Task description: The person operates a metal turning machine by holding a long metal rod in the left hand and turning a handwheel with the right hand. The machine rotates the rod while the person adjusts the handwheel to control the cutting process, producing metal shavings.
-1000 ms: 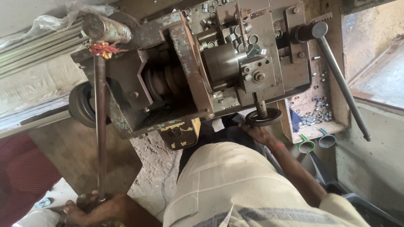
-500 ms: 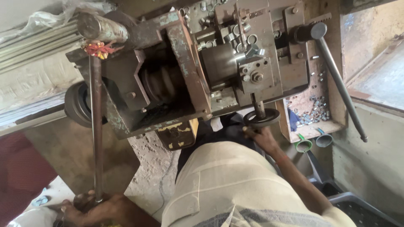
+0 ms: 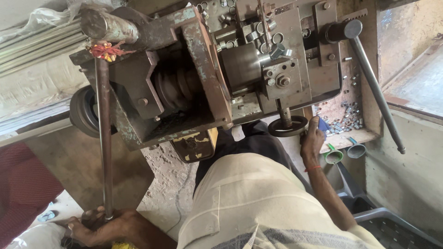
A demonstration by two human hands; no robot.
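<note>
At the far left, low in the view, the left hand (image 3: 99, 226) wraps its fingers tightly around the lower end of a long steel lever (image 3: 104, 138) — the grip is fully closed on the bar. The lever runs straight up from the hand to a thick round shaft (image 3: 107, 25) at the top of the machine, where a knot of red and yellow thread (image 3: 105, 50) is tied. Just right of the lever sits the rusty, paint-chipped body of a small lathe-like machine (image 3: 203, 74), with a dark stepped pulley (image 3: 177, 87) in its open frame and loose metal rings (image 3: 258, 34) scattered on top.

Further right, a black handwheel (image 3: 288, 126) hangs below the machine. The right hand (image 3: 313, 138) rests just beside it, fingers curled against a blue object (image 3: 324, 124) at the edge of the wooden tray (image 3: 355, 136) — whether the grip actually closes on anything I cannot tell. Small metal parts (image 3: 348, 117) lie in that tray. A second long handle (image 3: 376, 90) slants down at the far right.
</note>
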